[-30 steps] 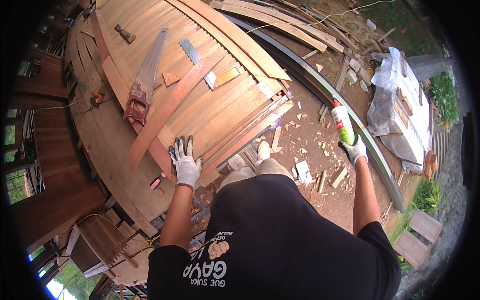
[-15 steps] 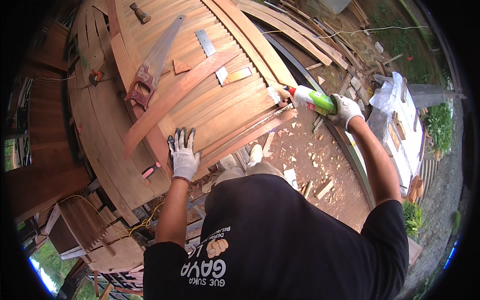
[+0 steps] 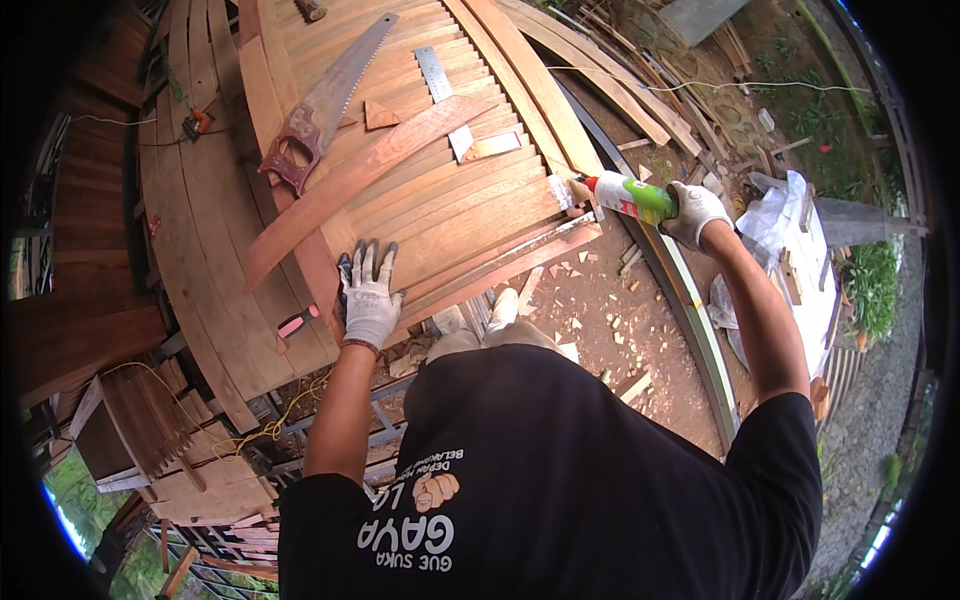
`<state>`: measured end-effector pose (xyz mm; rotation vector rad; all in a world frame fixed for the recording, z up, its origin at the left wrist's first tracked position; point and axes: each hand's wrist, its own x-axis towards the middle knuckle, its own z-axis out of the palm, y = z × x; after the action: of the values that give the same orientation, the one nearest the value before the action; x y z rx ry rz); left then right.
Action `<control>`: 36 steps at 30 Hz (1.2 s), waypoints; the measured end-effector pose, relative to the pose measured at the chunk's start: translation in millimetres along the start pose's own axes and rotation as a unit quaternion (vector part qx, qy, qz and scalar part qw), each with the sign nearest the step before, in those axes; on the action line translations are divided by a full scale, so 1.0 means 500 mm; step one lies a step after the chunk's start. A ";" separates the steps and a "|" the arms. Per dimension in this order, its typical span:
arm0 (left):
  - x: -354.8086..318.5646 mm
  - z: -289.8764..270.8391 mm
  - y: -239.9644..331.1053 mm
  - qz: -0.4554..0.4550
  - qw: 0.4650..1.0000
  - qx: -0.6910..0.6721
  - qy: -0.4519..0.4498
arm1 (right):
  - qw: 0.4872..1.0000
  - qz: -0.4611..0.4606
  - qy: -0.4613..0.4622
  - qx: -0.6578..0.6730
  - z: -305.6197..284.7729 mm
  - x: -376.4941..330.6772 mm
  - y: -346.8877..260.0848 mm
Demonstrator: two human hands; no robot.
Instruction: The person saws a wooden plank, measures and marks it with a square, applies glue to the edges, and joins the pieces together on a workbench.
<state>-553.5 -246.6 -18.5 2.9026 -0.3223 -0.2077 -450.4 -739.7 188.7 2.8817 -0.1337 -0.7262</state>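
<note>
My right hand (image 3: 697, 216), in a white work glove, is closed round a green-and-white squeeze bottle (image 3: 634, 197). The bottle lies nearly level, its red nozzle pointing left at the right corner of a slatted wooden panel (image 3: 450, 215). White glue-like stuff (image 3: 561, 191) shows on the wood beside the nozzle, and a white streak runs along the near edge strip (image 3: 550, 240). My gloved left hand (image 3: 372, 298) lies flat on the panel's near left part, dark-tipped fingers spread, holding nothing.
Across the panel lies a loose reddish board (image 3: 360, 185), partly over a try square (image 3: 433, 76). A handsaw (image 3: 335, 95) rests left of it, with a pink-and-black handled tool (image 3: 297, 322) nearer. Wood offcuts litter the ground (image 3: 590, 310); a metal beam (image 3: 690, 310) runs at right.
The whole view has shifted slightly, bringing the panel and tools a little lower and to the right. Both hands keep their places: the left flat on wood, the right holding the bottle at the corner.
</note>
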 end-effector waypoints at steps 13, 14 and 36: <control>0.003 0.024 -0.018 0.022 1.000 0.015 -0.003 | 0.850 0.012 0.515 0.106 -0.256 -0.351 0.335; 0.002 0.024 -0.018 0.023 1.000 0.021 -0.001 | 0.834 0.006 0.544 0.092 -0.228 -0.382 0.368; 0.008 0.005 0.008 0.004 0.999 0.042 -0.009 | 0.967 0.052 0.052 0.242 0.228 -0.124 0.086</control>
<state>-550.9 -251.9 -20.7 2.9841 -0.3539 -0.2238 -561.2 -790.1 126.5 3.3293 -0.5110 -0.5853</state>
